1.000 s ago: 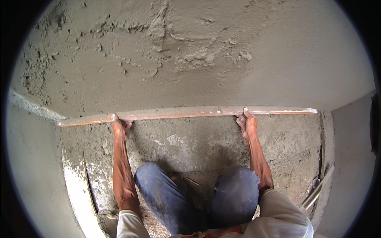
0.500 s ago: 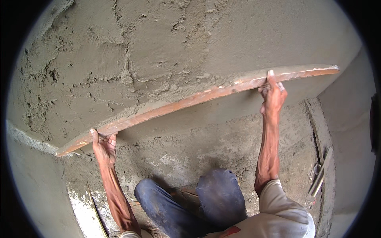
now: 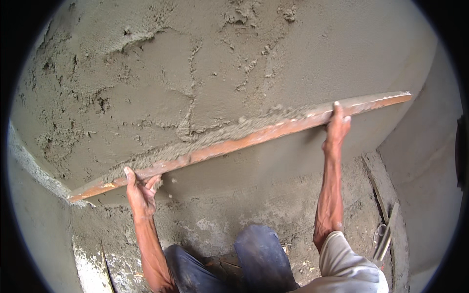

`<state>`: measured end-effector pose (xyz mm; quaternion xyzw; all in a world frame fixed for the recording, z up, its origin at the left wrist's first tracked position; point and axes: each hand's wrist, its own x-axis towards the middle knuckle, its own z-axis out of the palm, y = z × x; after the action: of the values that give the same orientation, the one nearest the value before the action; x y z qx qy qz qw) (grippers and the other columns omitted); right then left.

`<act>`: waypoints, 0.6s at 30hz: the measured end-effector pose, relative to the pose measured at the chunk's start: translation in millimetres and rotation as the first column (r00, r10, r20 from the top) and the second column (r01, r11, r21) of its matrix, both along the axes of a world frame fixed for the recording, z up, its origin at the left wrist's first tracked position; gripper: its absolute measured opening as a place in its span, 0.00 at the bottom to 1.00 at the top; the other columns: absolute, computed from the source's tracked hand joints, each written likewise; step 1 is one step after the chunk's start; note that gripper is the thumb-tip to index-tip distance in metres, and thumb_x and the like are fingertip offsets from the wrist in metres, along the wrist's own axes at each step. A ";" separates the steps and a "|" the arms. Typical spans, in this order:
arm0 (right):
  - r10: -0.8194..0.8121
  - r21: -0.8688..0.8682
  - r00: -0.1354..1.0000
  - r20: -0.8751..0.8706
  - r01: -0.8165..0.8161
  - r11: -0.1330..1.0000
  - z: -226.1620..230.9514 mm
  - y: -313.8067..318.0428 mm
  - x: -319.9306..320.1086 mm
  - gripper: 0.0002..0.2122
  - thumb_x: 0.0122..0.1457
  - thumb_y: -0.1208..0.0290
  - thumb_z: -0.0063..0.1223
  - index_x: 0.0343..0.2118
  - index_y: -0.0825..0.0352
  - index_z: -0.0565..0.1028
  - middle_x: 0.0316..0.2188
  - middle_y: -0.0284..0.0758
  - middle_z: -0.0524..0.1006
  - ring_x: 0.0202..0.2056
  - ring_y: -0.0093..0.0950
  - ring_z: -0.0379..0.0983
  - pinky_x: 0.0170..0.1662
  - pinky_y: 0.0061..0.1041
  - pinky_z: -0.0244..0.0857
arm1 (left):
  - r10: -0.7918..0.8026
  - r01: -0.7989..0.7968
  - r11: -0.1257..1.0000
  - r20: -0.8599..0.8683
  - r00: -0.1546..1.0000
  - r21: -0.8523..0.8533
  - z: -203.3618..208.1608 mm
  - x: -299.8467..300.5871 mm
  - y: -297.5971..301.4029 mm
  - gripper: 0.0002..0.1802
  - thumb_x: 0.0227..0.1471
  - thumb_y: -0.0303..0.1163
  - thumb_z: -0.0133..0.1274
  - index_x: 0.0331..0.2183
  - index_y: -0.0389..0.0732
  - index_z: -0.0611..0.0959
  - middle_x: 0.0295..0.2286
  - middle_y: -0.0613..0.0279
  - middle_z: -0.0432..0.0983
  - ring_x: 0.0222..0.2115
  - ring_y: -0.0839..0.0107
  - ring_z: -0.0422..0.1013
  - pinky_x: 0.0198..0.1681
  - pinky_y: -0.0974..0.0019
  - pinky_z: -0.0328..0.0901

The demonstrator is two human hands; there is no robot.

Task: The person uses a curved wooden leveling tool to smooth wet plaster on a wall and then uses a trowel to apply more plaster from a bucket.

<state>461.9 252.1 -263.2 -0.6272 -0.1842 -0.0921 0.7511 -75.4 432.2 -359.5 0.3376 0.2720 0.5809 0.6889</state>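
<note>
A long wooden screed board [image 3: 259, 137] with a reddish-brown edge lies slantwise across the wet plaster wall [image 3: 161, 78], its right end higher than its left. My left hand [image 3: 141, 194] grips it near the left end, thumb over the face and fingers underneath. Nearer the other end, my right hand [image 3: 337, 126] holds it with the thumb on top. Loose wet mortar [image 3: 215, 137] is heaped along the board's upper side. Above it the plaster is rough and cracked at the left, smoother at the right. A smooth strip shows just below the board.
Adjoining walls stand at the left [image 3: 39, 219] and right [image 3: 420, 146]. At lower right, a narrow strip of wood [image 3: 387, 232] leans by a ledge [image 3: 391, 195]. My bent knees [image 3: 264, 256] are close beneath the wall, above debris-strewn ground.
The board has moved up the wall in both hands, closer to the vertical crack. More mortar has piled on its upper side, and some crumbs drop near my left hand. The view has shifted.
</note>
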 end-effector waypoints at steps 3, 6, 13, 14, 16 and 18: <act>0.057 -0.006 0.998 0.038 -0.057 0.998 -53.3 43.4 -103.0 0.53 0.69 0.49 0.58 0.71 0.91 0.39 0.74 0.70 0.43 0.77 0.57 0.40 0.79 0.44 0.36 | 0.203 -0.210 0.975 -0.089 0.975 -0.076 -43.6 -92.6 33.9 0.46 0.69 0.60 0.52 0.66 0.33 0.58 0.46 0.44 0.77 0.30 0.58 0.82 0.33 0.64 0.83; 0.013 -0.055 0.999 0.034 -0.011 0.998 -68.9 55.9 -148.9 0.53 0.70 0.49 0.56 0.71 0.92 0.34 0.73 0.75 0.40 0.77 0.60 0.36 0.79 0.46 0.35 | 0.187 -0.194 0.977 -0.072 0.980 -0.093 -80.8 -129.3 66.5 0.39 0.68 0.60 0.53 0.61 0.35 0.68 0.43 0.46 0.79 0.28 0.60 0.82 0.31 0.65 0.82; -0.091 -0.062 0.985 0.149 0.101 0.993 59.1 46.8 -109.5 0.51 0.71 0.48 0.50 0.68 0.97 0.38 0.66 0.81 0.54 0.71 0.67 0.52 0.75 0.48 0.48 | 0.132 -0.132 0.991 0.011 0.991 0.000 16.9 -77.6 36.4 0.32 0.69 0.57 0.54 0.53 0.35 0.75 0.39 0.49 0.82 0.29 0.62 0.83 0.30 0.70 0.82; -0.111 -0.049 0.978 0.175 0.121 0.991 86.8 40.9 -93.5 0.51 0.71 0.47 0.50 0.67 0.98 0.41 0.63 0.81 0.60 0.68 0.67 0.59 0.73 0.49 0.54 | 0.132 -0.133 0.991 0.016 0.991 0.033 34.6 -65.8 31.0 0.36 0.68 0.58 0.56 0.55 0.31 0.72 0.38 0.48 0.82 0.30 0.62 0.83 0.30 0.69 0.83; -0.111 -0.083 0.980 0.166 0.126 0.989 152.2 24.9 -72.4 0.49 0.69 0.46 0.51 0.65 0.98 0.48 0.57 0.80 0.68 0.61 0.66 0.70 0.67 0.49 0.63 | 0.083 -0.082 0.993 -0.015 0.996 0.085 77.2 -49.3 18.4 0.36 0.68 0.56 0.56 0.54 0.29 0.74 0.40 0.48 0.82 0.33 0.62 0.84 0.33 0.68 0.84; -0.186 -0.044 0.952 0.243 0.202 0.978 208.0 12.4 -4.7 0.45 0.65 0.45 0.54 0.57 0.98 0.64 0.53 0.73 0.74 0.56 0.58 0.76 0.63 0.48 0.66 | 0.081 -0.093 0.986 0.091 0.993 0.142 125.9 13.7 -6.0 0.36 0.69 0.55 0.55 0.55 0.28 0.74 0.42 0.47 0.82 0.35 0.61 0.84 0.35 0.67 0.85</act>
<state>457.2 264.5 -55.3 -0.6521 -0.2133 -0.2336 0.6890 -61.7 426.1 -233.6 0.3497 0.2138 0.6425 0.6474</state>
